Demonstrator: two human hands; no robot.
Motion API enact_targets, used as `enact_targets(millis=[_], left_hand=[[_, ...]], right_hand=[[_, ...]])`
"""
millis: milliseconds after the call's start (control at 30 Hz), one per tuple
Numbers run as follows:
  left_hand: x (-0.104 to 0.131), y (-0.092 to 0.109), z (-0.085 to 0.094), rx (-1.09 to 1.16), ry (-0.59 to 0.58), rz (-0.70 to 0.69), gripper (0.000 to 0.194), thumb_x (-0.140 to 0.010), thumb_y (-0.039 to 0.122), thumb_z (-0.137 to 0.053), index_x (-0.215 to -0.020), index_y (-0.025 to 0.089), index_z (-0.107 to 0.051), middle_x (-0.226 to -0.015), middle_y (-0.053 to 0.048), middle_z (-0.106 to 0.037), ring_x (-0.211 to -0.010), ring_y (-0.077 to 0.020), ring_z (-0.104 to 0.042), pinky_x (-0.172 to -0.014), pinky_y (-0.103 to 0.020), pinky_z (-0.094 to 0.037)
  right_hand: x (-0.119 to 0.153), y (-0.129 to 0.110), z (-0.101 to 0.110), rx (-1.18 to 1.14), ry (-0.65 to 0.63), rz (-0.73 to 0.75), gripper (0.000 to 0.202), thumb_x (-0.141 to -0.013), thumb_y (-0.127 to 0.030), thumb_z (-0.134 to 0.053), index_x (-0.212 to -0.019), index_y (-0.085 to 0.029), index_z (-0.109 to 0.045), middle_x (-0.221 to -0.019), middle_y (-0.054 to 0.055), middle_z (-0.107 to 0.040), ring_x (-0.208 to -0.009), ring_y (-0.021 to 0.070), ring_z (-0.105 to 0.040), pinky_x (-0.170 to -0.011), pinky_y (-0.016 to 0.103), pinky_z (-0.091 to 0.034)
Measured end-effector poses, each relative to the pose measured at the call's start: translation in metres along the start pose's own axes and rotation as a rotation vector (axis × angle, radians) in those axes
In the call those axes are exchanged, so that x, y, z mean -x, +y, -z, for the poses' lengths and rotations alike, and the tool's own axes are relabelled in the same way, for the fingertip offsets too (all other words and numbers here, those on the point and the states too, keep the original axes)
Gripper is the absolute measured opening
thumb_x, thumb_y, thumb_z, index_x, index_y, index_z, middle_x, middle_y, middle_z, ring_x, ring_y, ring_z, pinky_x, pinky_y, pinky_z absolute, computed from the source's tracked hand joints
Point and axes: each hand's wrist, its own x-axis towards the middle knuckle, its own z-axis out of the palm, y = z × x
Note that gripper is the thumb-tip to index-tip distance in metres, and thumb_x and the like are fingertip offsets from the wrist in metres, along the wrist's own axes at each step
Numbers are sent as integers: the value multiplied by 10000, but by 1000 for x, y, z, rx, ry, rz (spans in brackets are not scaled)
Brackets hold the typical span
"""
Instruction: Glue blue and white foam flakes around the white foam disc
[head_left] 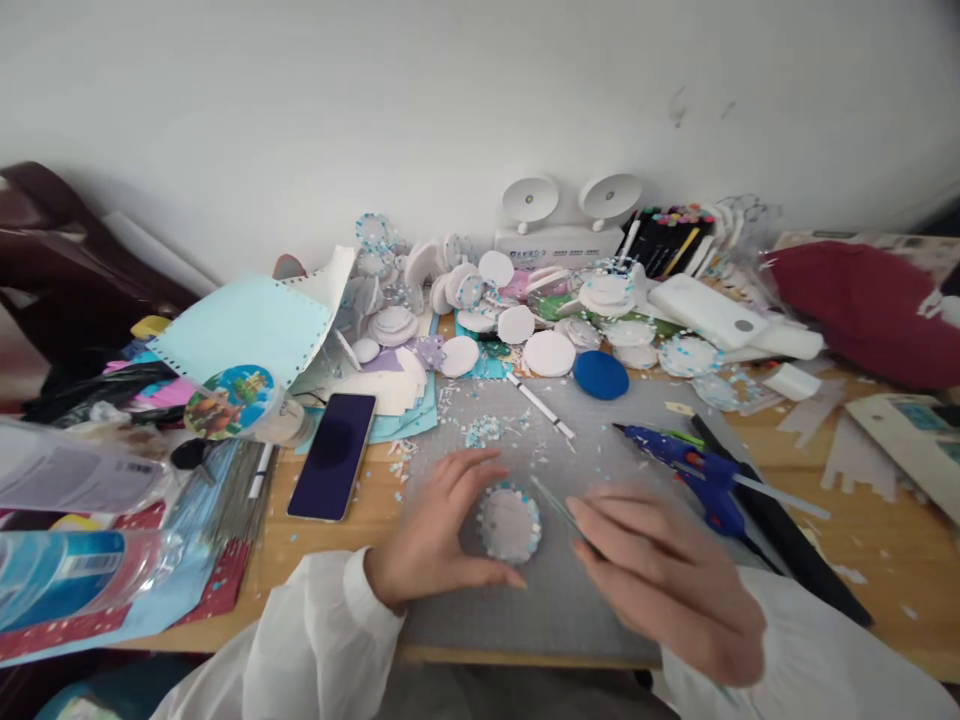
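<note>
A small round white disc (509,525) with blue and white bits around its rim lies on the grey mat (457,628). My left hand (442,525) curves round the disc's left side, thumb and fingers apart; whether it touches the rim I cannot tell. To the disc's right, my right hand (660,570), a little blurred, grips a slim pointed tool (553,496) whose tip points toward the disc. Its exact kind is blurred. Just beyond lies a small heap of blue and white bits (484,431). A white pen (538,405) rests farther back.
A blue glue gun (697,470) and black strip (780,520) lie right. On the left are a phone (332,457), a lidded cup (247,405) and plastic bottles (82,565). White discs (549,354), a blue disc (601,374) and markers (667,240) crowd the back.
</note>
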Motion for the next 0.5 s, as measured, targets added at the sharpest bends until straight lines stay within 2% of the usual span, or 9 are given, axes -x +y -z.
enact_targets(millis=[33, 100, 133, 200, 333, 500], left_hand=[[0, 4, 3, 27, 30, 0, 727, -636, 530, -770, -1232, 206, -509, -1273, -147, -513, -1180, -312, -470, -1002, -456, -386], [-1, 15, 6, 143, 85, 27, 346, -834, 391, -636, -1117, 196, -594, -1055, -104, -594, -1010, -236, -546, -889, -376, -441], [-1, 21, 7, 239, 86, 45, 235, -896, 337, -555, -1069, 193, -622, -972, -85, -608, -940, -204, -562, -844, -340, -452], [-3, 34, 6, 435, 118, 91, 225, -937, 312, -481, -973, 175, -657, -868, -68, -620, -839, -171, -570, -774, -299, -459], [-9, 50, 0, 661, 186, 247, 361, -919, 354, -510, -637, 155, -614, -658, -25, -581, -684, -132, -527, -694, -263, -444], [-12, 51, -6, 920, 190, 493, 382, -841, 410, -615, -567, 144, -593, -587, 4, -523, -595, -101, -461, -610, -239, -405]], right_hand=[[3, 1, -4, 39, 22, 63, 140, -781, -62, -619, -842, -189, -622, -970, 82, -722, -944, 191, -646, -830, 366, -581], [1, 3, -11, 84, 58, 176, 92, -786, -95, -615, -812, -183, -609, -927, 97, -724, -964, 217, -637, -792, 387, -590], [-3, 4, -14, 95, 51, 211, 76, -793, -111, -602, -797, -187, -604, -886, 96, -726, -953, 222, -637, -770, 384, -594], [-14, 6, -17, 109, 10, 275, 93, -810, -124, -556, -779, -201, -599, -799, 86, -725, -901, 214, -640, -738, 360, -596], [-30, 6, -22, 118, -41, 341, 176, -797, -92, -482, -777, -228, -592, -723, 47, -715, -790, 191, -651, -744, 338, -589], [-26, -1, -28, 138, -2, 305, 184, -785, -88, -457, -767, -231, -570, -694, 42, -702, -757, 191, -645, -761, 345, -578]])
